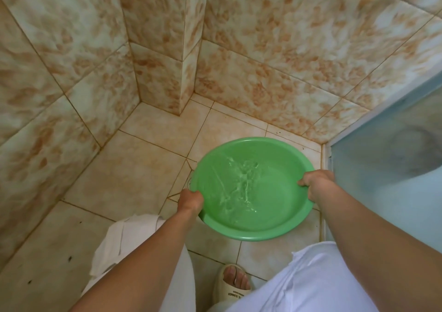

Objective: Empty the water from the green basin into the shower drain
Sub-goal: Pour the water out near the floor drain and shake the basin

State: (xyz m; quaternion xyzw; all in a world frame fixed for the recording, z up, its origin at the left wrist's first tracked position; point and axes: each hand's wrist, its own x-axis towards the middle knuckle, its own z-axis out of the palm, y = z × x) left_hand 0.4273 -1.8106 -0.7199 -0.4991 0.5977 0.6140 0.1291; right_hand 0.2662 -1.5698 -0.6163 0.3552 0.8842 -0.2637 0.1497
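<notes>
Both hands are gripping the green basin [253, 189] by its rim: the left hand [190, 200] is closing over the near-left edge and the right hand [315, 183] over the right edge, so the basin is hanging between them above the tiled floor [134, 168]. Water [241, 185] is rippling inside it. A metal ring, possibly the shower drain [189, 182], is peeking out beside the left rim. A foot is wearing a pale slipper [233, 285] whose printed lettering is reading too blurred to make out.
</notes>
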